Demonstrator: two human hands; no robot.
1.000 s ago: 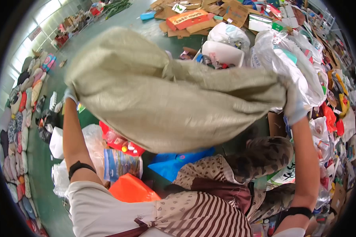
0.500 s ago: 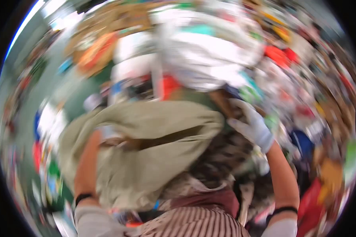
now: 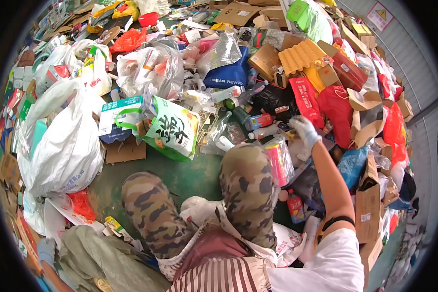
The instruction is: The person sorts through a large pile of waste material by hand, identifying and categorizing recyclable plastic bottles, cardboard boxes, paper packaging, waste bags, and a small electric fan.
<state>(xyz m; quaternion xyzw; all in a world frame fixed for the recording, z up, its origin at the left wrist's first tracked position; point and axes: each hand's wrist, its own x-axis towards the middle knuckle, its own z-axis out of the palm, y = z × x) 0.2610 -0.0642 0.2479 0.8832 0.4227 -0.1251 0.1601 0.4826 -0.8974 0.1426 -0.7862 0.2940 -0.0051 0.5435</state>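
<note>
My right hand (image 3: 304, 129), in a white glove, reaches out over the pile of rubbish in front of my knees. Its fingers are spread just above a cluster of plastic bottles (image 3: 258, 120) and nothing is in it. A clear bag with a pink tube (image 3: 280, 163) lies just below that hand, against my right knee. My left hand (image 3: 45, 249), also gloved, is low at the bottom left edge, gripping the rim of a khaki woven sack (image 3: 100, 260) that lies slumped on the floor beside my left leg.
A big white plastic bag (image 3: 63, 141) stands at the left. A green-and-white printed bag (image 3: 173, 129) and a flat piece of cardboard (image 3: 125, 150) lie ahead. Cardboard boxes (image 3: 367, 209), red bags (image 3: 337, 111) and a navy bag (image 3: 228, 73) crowd the right and back. Green floor (image 3: 190, 175) shows between my legs.
The sack, held up in both hands a second ago, now lies on the floor at my left. My right hand has let go and reached forward to the bottles. The view has swung right.
</note>
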